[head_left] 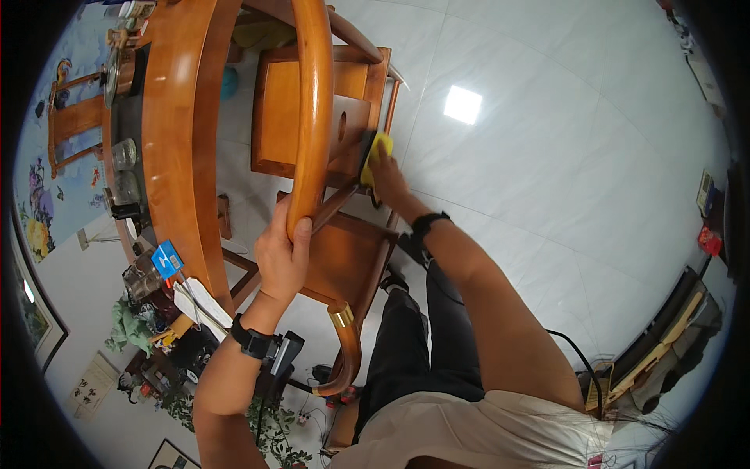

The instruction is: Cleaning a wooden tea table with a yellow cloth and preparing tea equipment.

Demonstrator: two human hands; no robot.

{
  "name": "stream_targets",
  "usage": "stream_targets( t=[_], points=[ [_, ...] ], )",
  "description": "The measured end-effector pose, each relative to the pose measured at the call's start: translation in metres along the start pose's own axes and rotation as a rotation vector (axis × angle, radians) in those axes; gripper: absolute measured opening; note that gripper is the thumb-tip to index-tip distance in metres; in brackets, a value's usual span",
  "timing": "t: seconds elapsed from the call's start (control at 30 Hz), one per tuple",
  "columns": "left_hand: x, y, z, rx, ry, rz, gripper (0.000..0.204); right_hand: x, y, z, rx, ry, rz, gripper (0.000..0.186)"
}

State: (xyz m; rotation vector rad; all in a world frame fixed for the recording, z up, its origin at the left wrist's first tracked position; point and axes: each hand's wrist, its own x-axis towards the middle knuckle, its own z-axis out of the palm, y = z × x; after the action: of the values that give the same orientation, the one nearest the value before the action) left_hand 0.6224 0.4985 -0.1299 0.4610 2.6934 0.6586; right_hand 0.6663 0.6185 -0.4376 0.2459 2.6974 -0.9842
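Observation:
My left hand [281, 254] wraps round the lower end of a thick, curved wooden chair rail [311, 94], thumb on the near side. In my right hand [388, 184] is a yellow sponge [380, 146] with a dark side or edge, pressed against the outer side of the wooden chair's back panel [348, 129], which has an oval cutout. Part of the sponge is hidden by the fingers. Beyond the rail lies an orange-brown wooden seat [273, 117]. Nearer to me is another wooden seat [344, 258], beside a curved arm with a brass band [341, 314].
A long wooden table [176, 117] runs along the left, bearing glass jars [125, 187] and a blue card [166, 259]. Plants [273, 438] and cables are at the lower left. Pale tiled floor [531, 141] spreads to the right, with stacked flat items [656, 352] near the wall.

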Motion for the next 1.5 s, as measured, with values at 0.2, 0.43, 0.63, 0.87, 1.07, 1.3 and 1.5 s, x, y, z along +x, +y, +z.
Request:
stream_targets(
  t=[0.2,0.43,0.63,0.87,1.07,1.3,1.5],
  points=[
    [-0.008,-0.004,-0.007,-0.009,0.0,-0.05,0.035,-0.041,-0.008,-0.025,-0.158,-0.392,-0.179,0.05],
    [-0.003,-0.009,0.0,-0.011,0.006,-0.004,0.035,0.017,-0.03,-0.04,-0.172,0.04,-0.44,0.042],
    [-0.004,-0.009,-0.003,-0.022,-0.003,-0.016,0.034,-0.009,-0.032,-0.019,-0.213,-0.097,-0.269,0.041],
    [-0.005,-0.009,-0.001,0.004,0.019,-0.015,0.034,-0.022,0.025,-0.052,-0.045,-0.158,-0.034,0.048],
    [-0.005,-0.01,-0.003,-0.003,0.018,-0.028,0.035,0.099,0.016,-0.115,0.085,0.472,-0.208,0.051],
    [-0.007,-0.006,-0.004,0.0,0.017,-0.044,0.032,0.097,0.02,-0.074,0.052,0.202,-0.054,0.052],
    [-0.006,-0.01,0.002,0.026,0.045,-0.034,0.031,-0.032,0.035,-0.036,0.398,-0.223,-0.061,0.045]
  ],
)
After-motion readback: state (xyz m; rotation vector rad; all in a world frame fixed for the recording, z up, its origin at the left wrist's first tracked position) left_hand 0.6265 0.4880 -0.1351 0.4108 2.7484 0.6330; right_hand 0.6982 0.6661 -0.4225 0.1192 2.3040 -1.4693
